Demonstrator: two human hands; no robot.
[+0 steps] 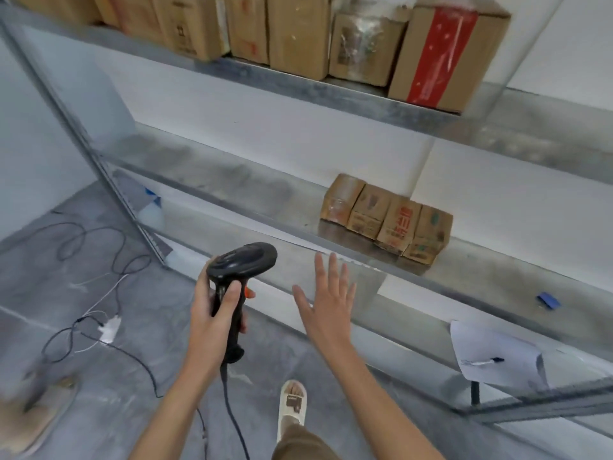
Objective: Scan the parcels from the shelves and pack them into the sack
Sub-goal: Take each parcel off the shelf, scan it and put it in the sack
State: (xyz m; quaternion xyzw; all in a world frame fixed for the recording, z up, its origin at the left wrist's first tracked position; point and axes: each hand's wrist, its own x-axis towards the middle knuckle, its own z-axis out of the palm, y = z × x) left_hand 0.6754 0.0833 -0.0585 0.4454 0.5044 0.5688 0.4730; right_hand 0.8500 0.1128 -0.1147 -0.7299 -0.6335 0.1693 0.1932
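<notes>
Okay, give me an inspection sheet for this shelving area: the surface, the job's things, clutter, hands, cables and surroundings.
Surface: middle metal shelf, dusty and mostly bare.
Job's things: row of four small cardboard parcels on the middle shelf; larger cardboard boxes on the upper shelf; black barcode scanner in hand; sack nothing seen.
Clutter: sheet of paper with a pen on the lower shelf; small blue object nearby.
Hands: left hand grips the scanner handle; right hand open, fingers spread, holding nothing, below the parcels.
Cables: scanner cord hangs down; loose black cable and a white adapter on the floor.
Surroundings: grey concrete floor, white wall, sandalled foot.
</notes>
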